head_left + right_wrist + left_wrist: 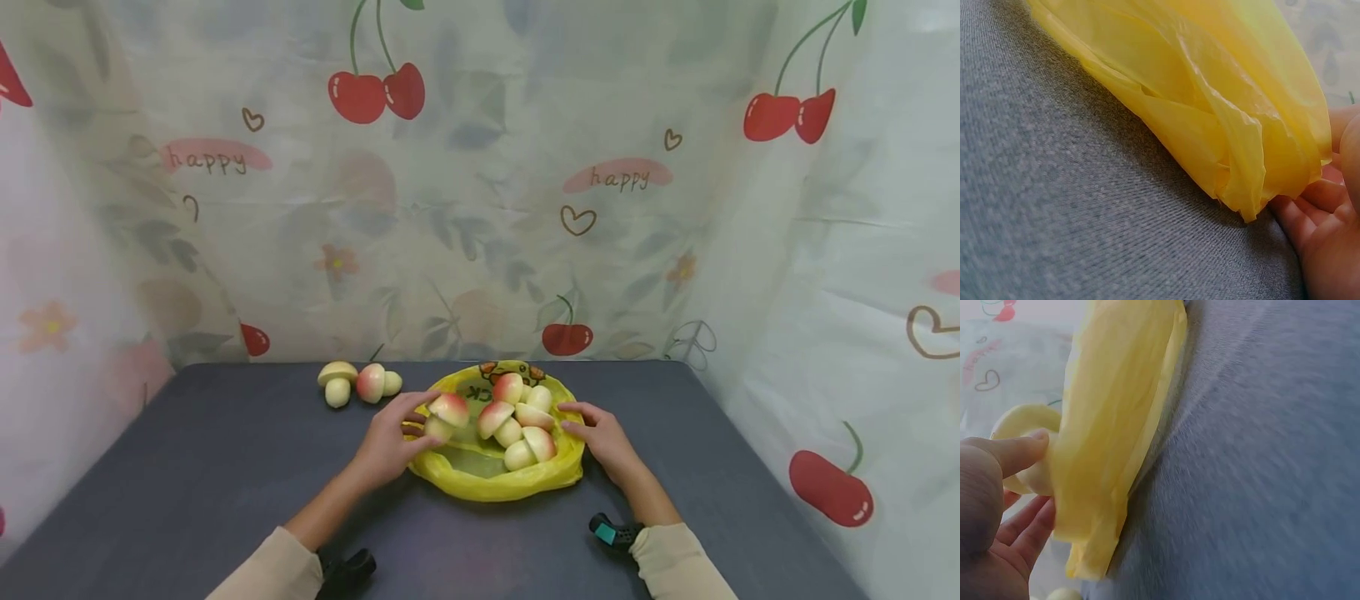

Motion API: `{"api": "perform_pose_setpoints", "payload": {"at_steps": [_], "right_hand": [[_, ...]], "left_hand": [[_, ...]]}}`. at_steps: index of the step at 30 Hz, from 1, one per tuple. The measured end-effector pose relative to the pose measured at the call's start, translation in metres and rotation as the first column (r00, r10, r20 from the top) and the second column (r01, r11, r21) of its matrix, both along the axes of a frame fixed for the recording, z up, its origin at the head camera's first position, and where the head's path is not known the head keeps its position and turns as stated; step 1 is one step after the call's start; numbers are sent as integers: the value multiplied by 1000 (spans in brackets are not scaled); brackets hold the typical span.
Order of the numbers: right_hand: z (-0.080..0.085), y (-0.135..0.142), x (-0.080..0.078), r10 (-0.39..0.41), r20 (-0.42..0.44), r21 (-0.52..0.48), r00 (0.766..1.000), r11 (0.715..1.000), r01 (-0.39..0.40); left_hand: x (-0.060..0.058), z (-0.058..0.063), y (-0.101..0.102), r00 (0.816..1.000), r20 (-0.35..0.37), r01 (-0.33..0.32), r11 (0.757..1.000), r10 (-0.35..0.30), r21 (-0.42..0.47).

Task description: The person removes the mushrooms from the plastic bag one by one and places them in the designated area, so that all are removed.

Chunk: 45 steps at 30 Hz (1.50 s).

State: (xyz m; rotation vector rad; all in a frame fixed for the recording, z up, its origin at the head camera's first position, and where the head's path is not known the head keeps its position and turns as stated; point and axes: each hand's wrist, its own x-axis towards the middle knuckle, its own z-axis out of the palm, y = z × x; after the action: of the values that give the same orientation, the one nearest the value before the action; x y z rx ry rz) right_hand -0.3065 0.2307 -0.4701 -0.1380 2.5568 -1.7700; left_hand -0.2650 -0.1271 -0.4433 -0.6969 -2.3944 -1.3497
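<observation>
A yellow plastic bag (498, 487) lies on the table with its mouth spread wide and its rim rolled down. Inside it, towards the right, are several toy mushrooms (537, 443) with cream stems and pink-red caps. My left hand (386, 442) pinches another toy mushroom (450, 408) between thumb and fingers at the bag's left side. In the left wrist view, the bag's wall partly hides that mushroom (1019, 419). My right hand (607, 443) holds the right rim of the bag; its thumb is mostly out of sight in the right wrist view.
Two more toy mushrooms, one upright (337, 382) and one on its side (378, 382), are at the table's back edge, left of the bag. The dark grey table (225, 467) is bounded behind and at both sides by a cherry-print curtain (480, 208).
</observation>
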Motion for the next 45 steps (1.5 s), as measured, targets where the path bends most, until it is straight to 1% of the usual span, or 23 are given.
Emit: {"api": "perform_pose_setpoints", "payload": {"at_steps": [3, 10, 14, 18, 23, 28, 33, 38, 43, 45], "right_hand": [[1, 1, 0, -9, 4, -5, 1000, 1000, 9], [1, -1, 2, -4, 6, -6, 1000, 1000, 4], [1, -2, 2, -11, 13, -8, 1000, 1000, 11], [1, -2, 2, -16, 14, -5, 1000, 1000, 16], [0, -1, 3, -17, 12, -6, 1000, 1000, 17], [1, -1, 2, -16, 11, -5, 1000, 1000, 16], [1, -2, 2, -11, 11, -2, 1000, 1000, 11], [2, -2, 3, -13, 5, 0, 1000, 1000, 13], [3, -1, 4, -2, -3, -1, 1000, 1000, 2], [3, -1, 4, -2, 1, -2, 1000, 1000, 2]], "left_hand": [[5, -1, -7, 1000, 14, -1, 1000, 0, 2], [13, -7, -27, 1000, -26, -5, 1000, 6, 18], [16, -11, -38, 999, -47, -19, 999, 21, 51], [17, -15, -48, 996, -65, -54, 994, 61, 97], [16, -16, -58, 988, -77, -123, 983, 134, 134], [16, -11, -67, 974, -97, -189, 971, 204, 144], [14, -3, -75, 952, -109, -269, 951, 287, 150], [9, 0, -86, 929, -66, -348, 921, 364, 178], [6, 0, -96, 910, -37, -395, 891, 413, 226], [6, 0, -100, 902, -26, -414, 880, 431, 233]]}}
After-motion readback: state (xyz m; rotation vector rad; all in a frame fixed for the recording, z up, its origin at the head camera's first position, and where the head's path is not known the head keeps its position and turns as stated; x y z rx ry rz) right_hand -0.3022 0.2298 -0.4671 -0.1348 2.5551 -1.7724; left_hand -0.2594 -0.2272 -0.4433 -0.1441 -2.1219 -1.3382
